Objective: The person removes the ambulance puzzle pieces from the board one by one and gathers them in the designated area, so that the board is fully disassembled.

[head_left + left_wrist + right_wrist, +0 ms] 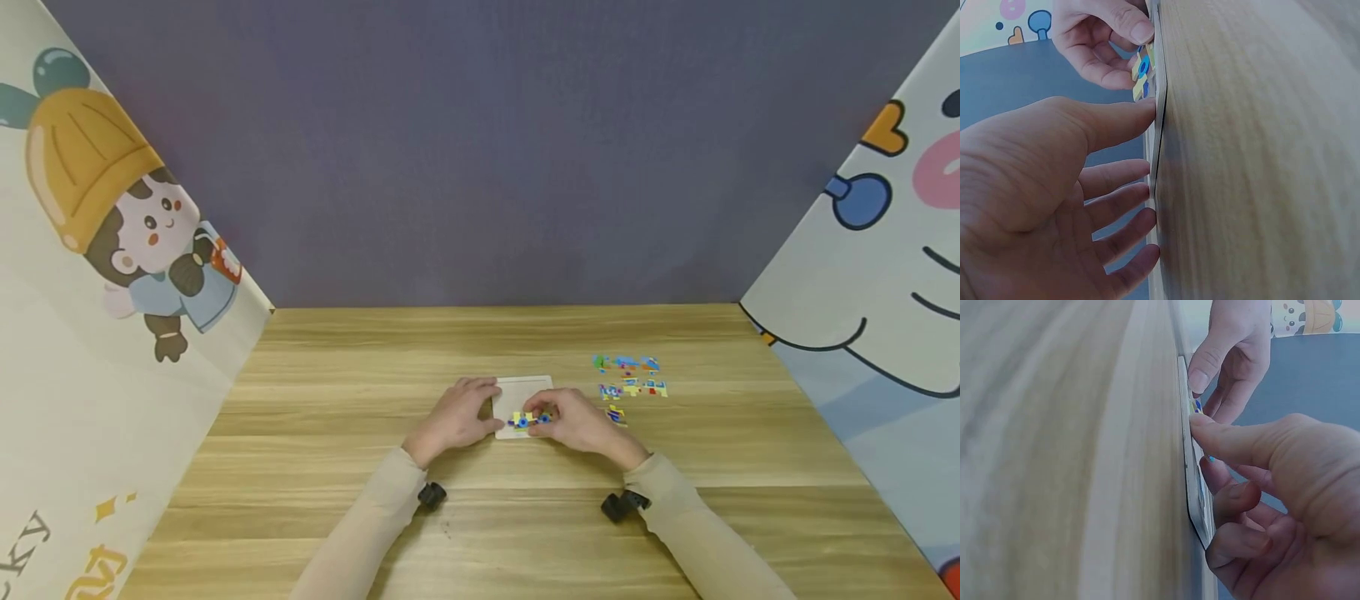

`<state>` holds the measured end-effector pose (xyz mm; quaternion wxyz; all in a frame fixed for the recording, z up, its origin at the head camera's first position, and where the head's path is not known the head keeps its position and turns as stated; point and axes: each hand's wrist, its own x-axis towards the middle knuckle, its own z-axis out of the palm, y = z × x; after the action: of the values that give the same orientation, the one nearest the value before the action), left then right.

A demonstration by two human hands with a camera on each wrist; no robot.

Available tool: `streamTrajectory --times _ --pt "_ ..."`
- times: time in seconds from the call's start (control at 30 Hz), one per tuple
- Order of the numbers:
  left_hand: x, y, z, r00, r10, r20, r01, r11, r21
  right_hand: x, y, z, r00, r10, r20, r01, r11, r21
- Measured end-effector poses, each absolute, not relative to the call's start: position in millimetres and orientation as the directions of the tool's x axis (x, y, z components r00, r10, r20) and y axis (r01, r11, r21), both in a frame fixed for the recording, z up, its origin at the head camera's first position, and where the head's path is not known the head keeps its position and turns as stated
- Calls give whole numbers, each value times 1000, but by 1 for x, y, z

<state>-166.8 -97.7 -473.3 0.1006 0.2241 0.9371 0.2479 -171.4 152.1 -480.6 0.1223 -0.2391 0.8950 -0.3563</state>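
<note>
A thin white puzzle tray (523,385) lies on the table between both hands. Yellow and blue jigsaw pieces (519,418) sit along its near side. My left hand (459,419) steadies the tray's left edge, thumb near the front corner and the other fingers spread and fairly straight; in the left wrist view the left fingertips (1141,220) touch the rim. Over the tray's right part, my right hand (573,419) pinches a jigsaw piece (545,418) with a blue round mark between thumb and index finger. Its other fingers (1238,540) curl beside the tray edge, and they partly hide the piece.
Several loose jigsaw pieces (630,387) lie on the wooden table (360,358) right of the tray, one of them a single piece (616,415) close to my right hand. A dark panel (480,167) rises behind the table, with printed cartoon walls on both sides.
</note>
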Motion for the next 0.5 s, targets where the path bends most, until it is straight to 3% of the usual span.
streamTrajectory --times 0.5 --pt "-167 -98 -473 -880 467 -83 362 774 520 -174 158 -481 -831 -555 -32 -375 602 -705"
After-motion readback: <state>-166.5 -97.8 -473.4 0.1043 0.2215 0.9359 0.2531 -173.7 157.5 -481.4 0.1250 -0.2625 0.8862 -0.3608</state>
